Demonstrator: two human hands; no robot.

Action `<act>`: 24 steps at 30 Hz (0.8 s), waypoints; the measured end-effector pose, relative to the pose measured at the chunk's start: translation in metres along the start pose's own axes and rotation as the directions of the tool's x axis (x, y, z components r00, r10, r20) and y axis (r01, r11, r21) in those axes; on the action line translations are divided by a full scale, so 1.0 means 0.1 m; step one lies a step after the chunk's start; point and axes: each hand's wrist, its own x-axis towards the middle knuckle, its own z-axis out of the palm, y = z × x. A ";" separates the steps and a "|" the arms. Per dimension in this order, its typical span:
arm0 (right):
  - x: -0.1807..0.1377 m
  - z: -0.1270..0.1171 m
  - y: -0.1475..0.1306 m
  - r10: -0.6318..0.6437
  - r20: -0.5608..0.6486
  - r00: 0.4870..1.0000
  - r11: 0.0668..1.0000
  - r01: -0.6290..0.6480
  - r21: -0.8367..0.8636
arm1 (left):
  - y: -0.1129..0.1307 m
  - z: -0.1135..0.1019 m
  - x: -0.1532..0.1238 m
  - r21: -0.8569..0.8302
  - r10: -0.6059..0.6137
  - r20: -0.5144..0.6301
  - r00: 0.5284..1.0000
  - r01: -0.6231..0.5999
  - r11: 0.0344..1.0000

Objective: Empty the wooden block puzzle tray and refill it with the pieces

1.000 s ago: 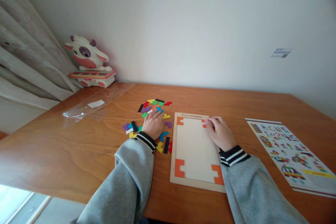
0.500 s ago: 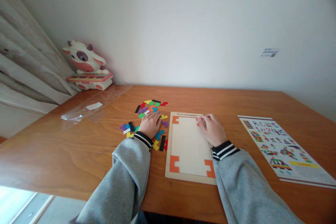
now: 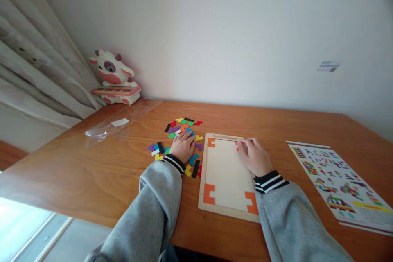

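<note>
A wooden puzzle board (image 3: 201, 196) with a pale inside lies in front of me. Orange pieces fill its corners, such as the one at the near left (image 3: 209, 194) and the one at the near right (image 3: 252, 203). My right hand (image 3: 255, 156) rests over the far right corner, its fingers curled and the thumb against an orange puzzle piece (image 3: 237, 145) that it partly hides. To the left of the board, my left hand (image 3: 183, 147) lies with fingers stretched over a scatter of coloured puzzle pieces (image 3: 195, 169). Some pieces are hidden under it.
A printed pattern sheet (image 3: 340, 184) lies to the right. Toward the back left is a clear plastic bag (image 3: 107, 128) with a white label. A cow-shaped toy keyboard (image 3: 116, 77) stands by the curtain (image 3: 39, 61). The wall (image 3: 230, 41) rises behind the wooden table (image 3: 101, 180).
The whole view has shifted slightly, so everything sits a little further right. Both hands keep about the same places on the pieces and at the board's corner.
</note>
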 end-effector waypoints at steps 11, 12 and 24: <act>0.00 0.01 0.00 0.016 0.000 1.000 0.999 -0.016 -0.044 | 0.04 -0.03 -0.01 -0.027 0.047 -0.001 0.999 -0.047 0.999; -0.01 0.01 0.00 0.017 -0.002 1.000 0.998 -0.017 -0.052 | 0.04 -0.03 -0.01 -0.032 0.045 -0.007 0.999 -0.045 0.998; -0.01 0.01 -0.01 0.001 -0.023 1.000 0.999 -0.002 -0.037 | 0.11 -0.28 0.00 -0.222 0.345 0.041 0.938 -0.328 0.918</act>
